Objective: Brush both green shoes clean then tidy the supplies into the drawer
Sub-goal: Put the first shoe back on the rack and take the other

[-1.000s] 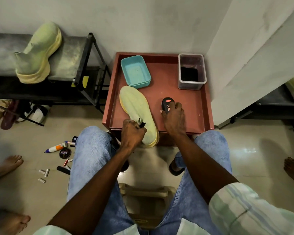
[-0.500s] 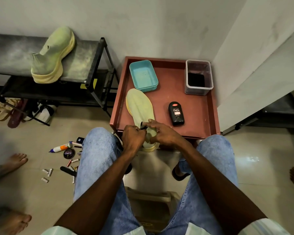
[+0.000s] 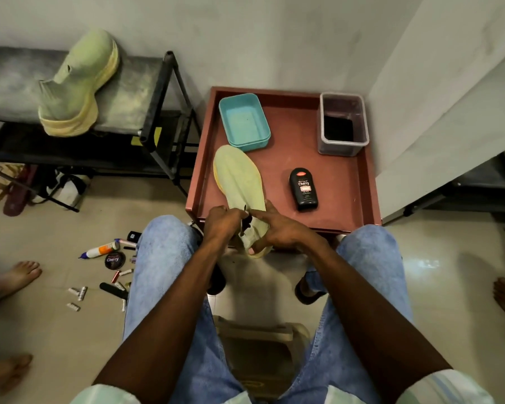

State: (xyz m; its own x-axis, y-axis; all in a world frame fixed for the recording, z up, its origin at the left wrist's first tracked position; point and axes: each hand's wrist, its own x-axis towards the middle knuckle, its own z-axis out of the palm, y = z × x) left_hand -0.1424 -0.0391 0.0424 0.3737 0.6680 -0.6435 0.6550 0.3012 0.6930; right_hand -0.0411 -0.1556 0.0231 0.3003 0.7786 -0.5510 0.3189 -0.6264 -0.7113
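Observation:
One green shoe [image 3: 239, 177] lies toe-away on the brown drawer tray [image 3: 344, 182], its heel over the tray's near edge. My left hand [image 3: 220, 223] is curled at the shoe's collar, gripping its left side. My right hand [image 3: 274, 228] grips the heel from the right, thumb under the sole. A small dark object shows between the hands at the collar; I cannot tell what it is. The second green shoe [image 3: 79, 83] rests on its side on the grey shelf at the left. A black Cherry polish bottle [image 3: 303, 188] lies flat on the tray, right of the shoe.
A teal tub [image 3: 244, 121] and a clear container [image 3: 343, 123] with dark contents stand at the tray's back. On the floor at the left lie a white tube [image 3: 99, 249], a Cherry polish tin [image 3: 115, 260] and several small items. Bare feet of other people show at both edges.
My right hand left the black polish bottle on the tray and came to the shoe's heel. Both hands now hold the shoe, which is pulled slightly nearer.

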